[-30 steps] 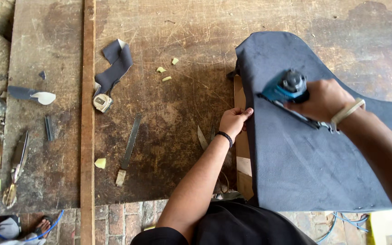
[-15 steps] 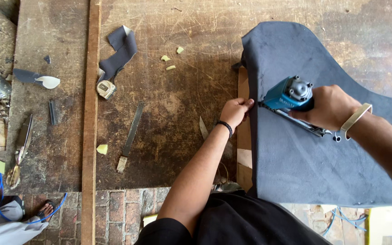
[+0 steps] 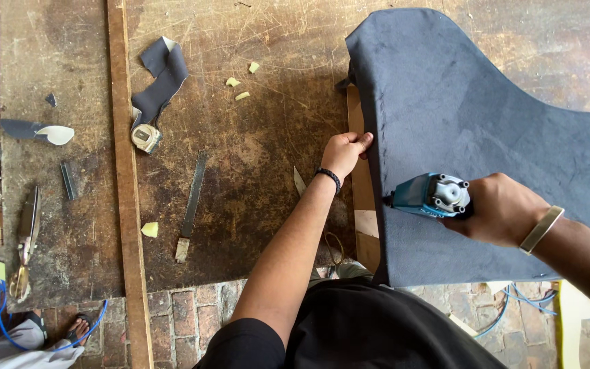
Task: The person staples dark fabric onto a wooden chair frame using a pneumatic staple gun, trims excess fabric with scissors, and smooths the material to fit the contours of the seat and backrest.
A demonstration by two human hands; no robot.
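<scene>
The person stood at the near edge of the scarred wooden workbench, bent over a curved panel covered in dark blue-grey fabric that lay across the bench's right side and hung past its near edge. The left hand was curled shut along the panel's left edge, fingers pinching the fabric there against the bare wooden frame strip showing beneath it. The right hand was wrapped tightly round a teal staple gun, its nose pointed at that same fabric edge, just below the left hand.

Further left on the bench lay a scrap of the same dark fabric with a tape measure touching its lower end, a flat metal file, and a few pale foam crumbs. Scissors rested near the bench's left edge, beyond a long wooden batten.
</scene>
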